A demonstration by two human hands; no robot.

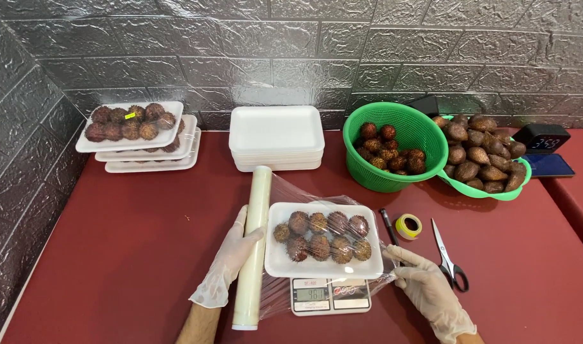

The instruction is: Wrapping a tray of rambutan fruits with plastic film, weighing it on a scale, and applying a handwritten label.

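Left gloved hand grips the long pale roll of clear cling film. Right gloved hand pinches the film's free edge. Between both hands, a white foam tray of spiky reddish-brown rambutans sits on a small digital scale, film stretched beneath

Scale display under fruit tray; dark clock screen far right.

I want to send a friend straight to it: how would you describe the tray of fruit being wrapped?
On the dark red table, look at the near edge, between the two gloved hands. There a white foam tray of hairy brown fruit sits on a small digital scale. Unlike the stacked trays at the back, clear film stretches over it from a roll.
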